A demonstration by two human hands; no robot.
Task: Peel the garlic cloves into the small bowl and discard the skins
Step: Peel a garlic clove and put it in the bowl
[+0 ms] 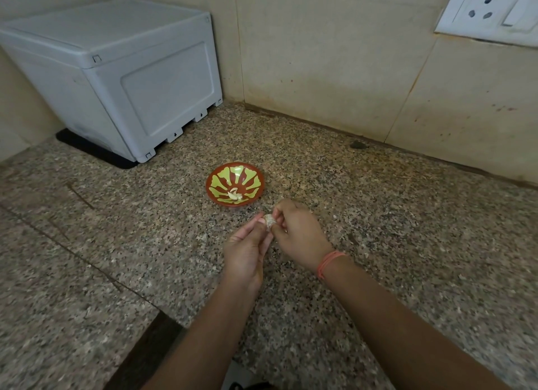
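2 bare hands meet over the speckled granite tabletop (pixel 378 215), just on the near side of the small bowl (pixel 233 176); the left hand (pixel 247 250) reaches up from below, and its grip pinches a garlic clove (pixel 268 221) between thumb and fingertips; the right hand (pixel 297 235) curls its fingers over the same clove from the other side, so its grip is closed on it as well; the clove looks pale and papery, and the fingers hide most of it; whether it touches the tabletop, I cannot tell. The bowl is red-brown with a yellow-green petal pattern, stands upright on the tabletop, and is near the hands but apart from them; pale peeled cloves (pixel 234 196) lie in its near part. An orange thread band (pixel 330 263) circles the right wrist. At the far left a white plastic appliance (pixel 131 78) sits on a black mat (pixel 93 151), close against the beige tiled wall (pixel 320 55); a white socket plate (pixel 489 11) is fixed to the wall at the upper right.
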